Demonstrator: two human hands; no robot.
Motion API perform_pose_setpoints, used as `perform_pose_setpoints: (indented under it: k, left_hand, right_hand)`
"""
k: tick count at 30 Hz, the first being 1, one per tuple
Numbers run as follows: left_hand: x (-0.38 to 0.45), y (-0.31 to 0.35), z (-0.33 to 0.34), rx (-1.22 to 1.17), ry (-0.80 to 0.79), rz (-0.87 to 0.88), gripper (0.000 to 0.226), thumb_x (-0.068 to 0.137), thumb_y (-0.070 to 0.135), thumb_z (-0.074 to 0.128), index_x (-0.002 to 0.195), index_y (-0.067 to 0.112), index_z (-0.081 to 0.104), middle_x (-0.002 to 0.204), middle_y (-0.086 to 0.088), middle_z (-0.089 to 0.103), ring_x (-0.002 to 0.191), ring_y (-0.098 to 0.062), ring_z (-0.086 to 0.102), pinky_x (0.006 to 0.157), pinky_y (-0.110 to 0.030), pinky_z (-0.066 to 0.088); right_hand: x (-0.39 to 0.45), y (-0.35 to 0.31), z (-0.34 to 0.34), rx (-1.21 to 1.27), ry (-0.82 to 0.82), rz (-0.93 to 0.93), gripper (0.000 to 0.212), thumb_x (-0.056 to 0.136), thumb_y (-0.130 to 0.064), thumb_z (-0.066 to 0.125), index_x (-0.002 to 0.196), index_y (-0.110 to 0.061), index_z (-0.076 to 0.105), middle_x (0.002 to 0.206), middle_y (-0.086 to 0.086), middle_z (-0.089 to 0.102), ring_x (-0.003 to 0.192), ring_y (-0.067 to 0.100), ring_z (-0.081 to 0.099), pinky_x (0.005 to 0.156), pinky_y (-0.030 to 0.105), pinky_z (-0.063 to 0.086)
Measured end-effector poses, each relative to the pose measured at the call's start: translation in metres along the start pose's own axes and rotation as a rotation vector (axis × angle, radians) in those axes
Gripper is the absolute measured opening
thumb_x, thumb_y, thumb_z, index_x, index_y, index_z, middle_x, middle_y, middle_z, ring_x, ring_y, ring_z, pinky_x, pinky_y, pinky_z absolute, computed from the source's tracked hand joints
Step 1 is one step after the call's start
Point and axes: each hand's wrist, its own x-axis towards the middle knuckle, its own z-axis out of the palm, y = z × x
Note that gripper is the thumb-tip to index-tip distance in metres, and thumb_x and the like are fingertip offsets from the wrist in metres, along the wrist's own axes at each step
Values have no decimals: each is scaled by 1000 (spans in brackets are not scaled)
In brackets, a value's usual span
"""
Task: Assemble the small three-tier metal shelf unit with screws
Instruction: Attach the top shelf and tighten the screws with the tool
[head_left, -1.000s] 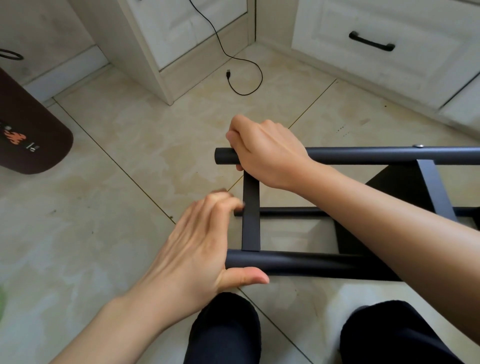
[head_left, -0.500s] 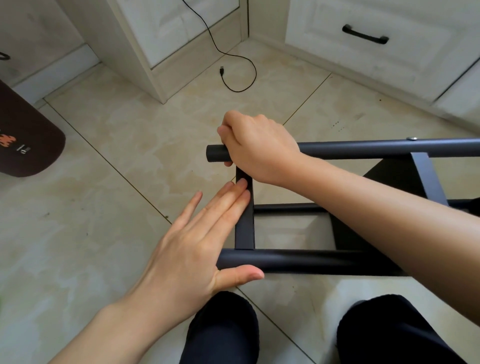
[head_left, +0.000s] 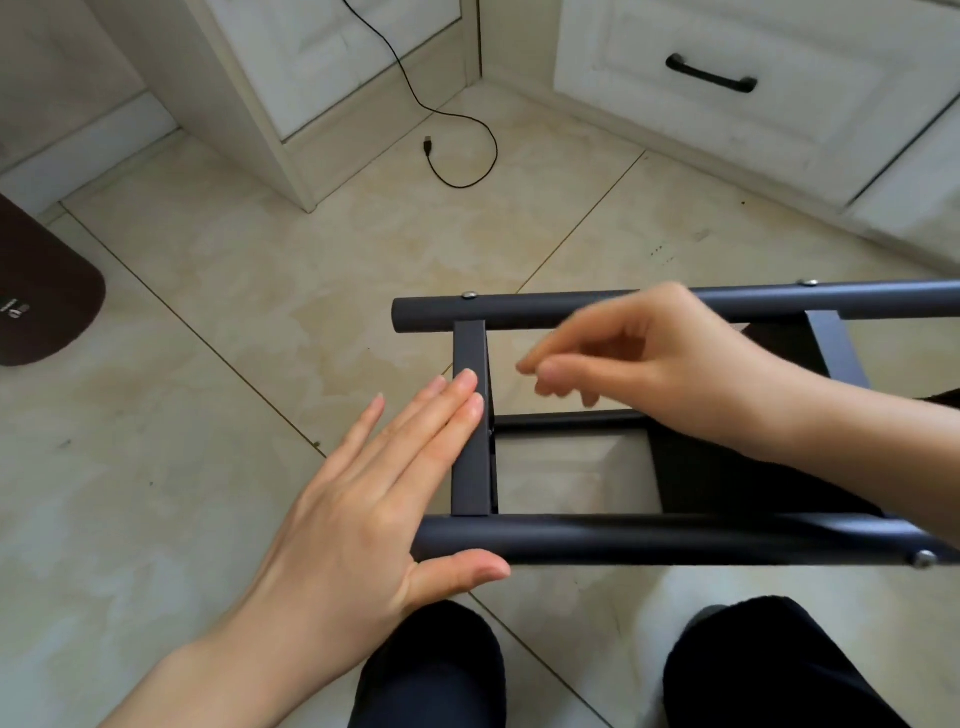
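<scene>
On the pale tiled floor (head_left: 218, 291), in front of the person's dark-clad knees (head_left: 431, 670), the dark grey metal shelf frame (head_left: 571, 538) lies on its side. Left hand (head_left: 363, 499): grip wide, fingers straight, fingertips (head_left: 465, 384) resting flat against the flat grey crossbar (head_left: 470, 467), thumb stretched under the near round tube. Right hand (head_left: 649, 364): above the frame, motion-blurred, fingers loosely curled, holding nothing visible, apart from the far round tube (head_left: 545, 312). Silver screw heads (head_left: 469, 295) sit on the far tube, another at the near tube's right end. Beyond: a black cable with plug (head_left: 467, 150) on the floor, white cabinets with a black drawer handle (head_left: 710, 80), and a brown mat (head_left: 47, 291) at left.
</scene>
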Motion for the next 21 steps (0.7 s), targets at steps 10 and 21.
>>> perform_pose_setpoints:
  k: [10, 21]
  left_hand:
    - [0, -2, 2, 4, -13, -3, 90, 91, 73, 38, 153, 9, 35, 164, 0, 29, 152, -13, 23, 122, -39, 15]
    - [0, -2, 2, -32, -9, -12, 90, 90, 74, 40, 154, 11, 34, 164, 2, 28, 152, -10, 23, 122, -39, 14]
  right_hand:
    - [-20, 26, 8, 381, -241, 267, 29, 70, -16, 75, 97, -4, 73, 91, 11, 77, 81, 16, 72, 76, 23, 58]
    - [0, 20, 21, 287, -405, 409, 16, 90, -18, 69, 97, -5, 75, 82, 6, 70, 76, 10, 65, 72, 24, 59]
